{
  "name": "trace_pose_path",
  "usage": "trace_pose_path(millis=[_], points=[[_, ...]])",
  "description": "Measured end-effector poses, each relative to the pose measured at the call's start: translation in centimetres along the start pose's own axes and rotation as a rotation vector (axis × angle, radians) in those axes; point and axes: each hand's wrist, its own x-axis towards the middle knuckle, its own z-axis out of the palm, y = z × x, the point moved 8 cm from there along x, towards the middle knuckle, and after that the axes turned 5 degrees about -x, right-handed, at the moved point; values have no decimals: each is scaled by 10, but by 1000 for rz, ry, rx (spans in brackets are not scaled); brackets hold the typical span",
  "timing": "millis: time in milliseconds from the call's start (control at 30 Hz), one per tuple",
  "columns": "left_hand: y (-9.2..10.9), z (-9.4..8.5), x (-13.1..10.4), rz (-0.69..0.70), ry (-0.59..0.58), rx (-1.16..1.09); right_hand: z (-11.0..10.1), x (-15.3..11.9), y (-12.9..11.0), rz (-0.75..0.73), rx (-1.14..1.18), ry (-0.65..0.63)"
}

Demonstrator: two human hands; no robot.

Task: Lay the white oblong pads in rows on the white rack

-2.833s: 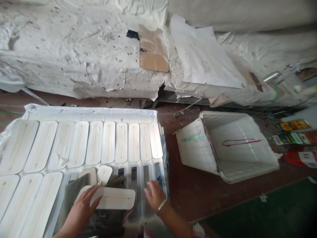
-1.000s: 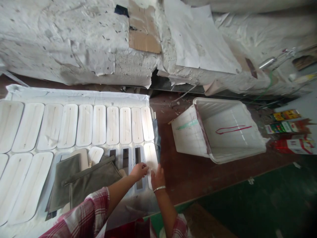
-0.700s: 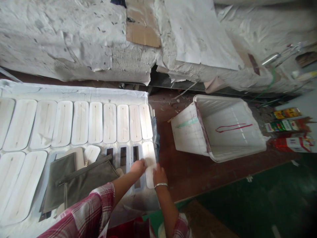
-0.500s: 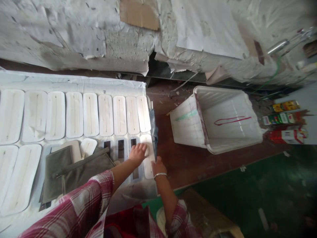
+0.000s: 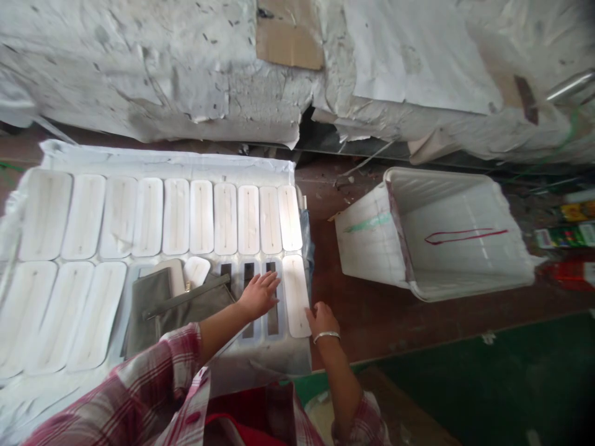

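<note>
Left hand point(image 5: 260, 296) has been moved off the end panel point(image 5: 296, 296) since the 0.5 s-ago frame and is now held over the slotted frames point(image 5: 272, 310) just beside it. Its fingers are spread, nothing pinched; whether the frames are touched can't be told. Right hand point(image 5: 323, 319) is placed at the panel's outer edge, fingers loosely bent; whether the edge is pinched can't be told. Panel is laid flat at the right end of the near row, below the far row of white panels point(image 5: 201, 217). Gray fabric point(image 5: 151, 303) is piled left of the frames, with a small panel point(image 5: 197, 271) partly covered by it. A bracelet point(image 5: 326, 336) is worn on the right wrist. White bin point(image 5: 372, 244) is set on the floor, right of the table point(image 5: 167, 162).
</note>
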Motion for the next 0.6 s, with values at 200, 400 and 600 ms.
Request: trace_pose_path(millis=[200, 400, 600], points=[[-126, -66, -140, -396, 349, 103, 37, -38, -126, -300, 231, -128], [-181, -48, -178, -531, -71, -38, 85, -54, -198, -311, 405, -241], [-149, -63, -172, -513, 66, -748, 86, -56, -182, -226, 477, -151]])
